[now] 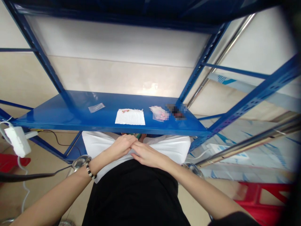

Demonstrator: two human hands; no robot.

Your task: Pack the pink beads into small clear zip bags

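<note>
My left hand [122, 145], with a beaded bracelet [90, 169] at the wrist, rests in front of the shelf. My right hand [145, 153] meets it, and the fingers of both overlap in a loose clasp. I see no object in either hand. Beyond them, a white cloth [130, 117] lies flat on the blue shelf [110, 100], with a small reddish item [125, 110] at its top edge. To the left lies a clear plastic bag [96, 107]. On the right is a pile of clear bags with pink contents [159, 113].
A dark pixelated object [176, 111] lies near the shelf's right end. Blue uprights [199, 66] and an upper shelf [117, 15] frame the space. A white power strip [17, 140] hangs at left. Red stools [256, 196] stand on both sides.
</note>
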